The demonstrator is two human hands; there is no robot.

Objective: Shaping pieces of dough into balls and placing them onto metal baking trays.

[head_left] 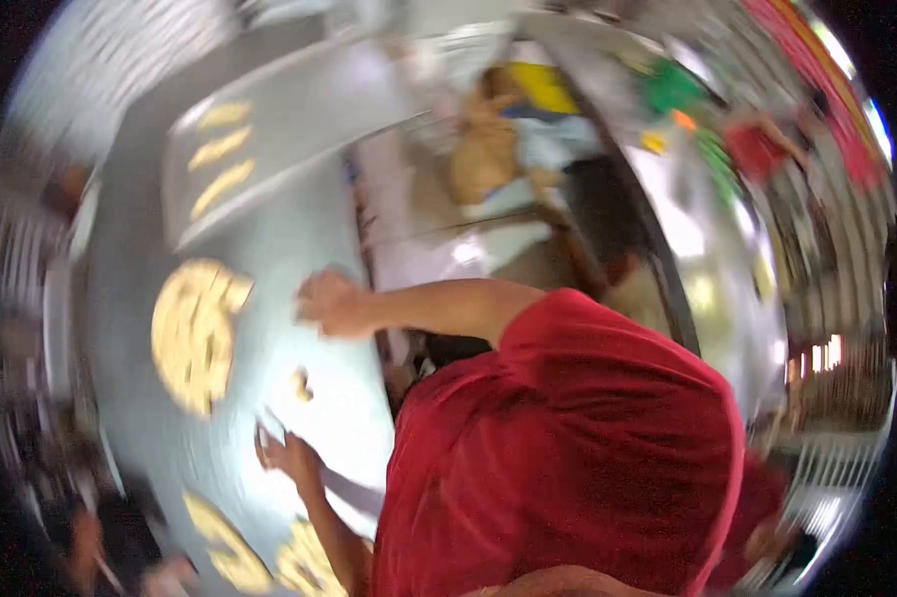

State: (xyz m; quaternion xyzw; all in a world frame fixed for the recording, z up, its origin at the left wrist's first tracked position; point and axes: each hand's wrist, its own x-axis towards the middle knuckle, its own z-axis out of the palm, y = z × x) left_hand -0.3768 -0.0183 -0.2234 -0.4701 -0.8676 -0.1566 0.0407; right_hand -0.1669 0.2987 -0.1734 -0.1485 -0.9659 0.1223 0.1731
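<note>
Left of centre, right hand [335, 302] and left hand [291, 458], grips unclear, flank a small yellowish lump [300, 387]; a sweep could dislodge it.

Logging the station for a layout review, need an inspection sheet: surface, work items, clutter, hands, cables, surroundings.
Surface: grey tabletop, bright glare around the hands.
Job's things: rounded pale heap; small pale piece between the hands; tray with three pale strips; more pale pieces at the lower edge.
Clutter: yellow item and green item beyond the tabletop, too blurred to identify.
Hands: right hand near the table edge, left hand nearer the lower pieces; grip unclear on both.
Cables: nothing seen.
Surroundings: co-worker in dark clothing, lower left; heavy blur.
</note>
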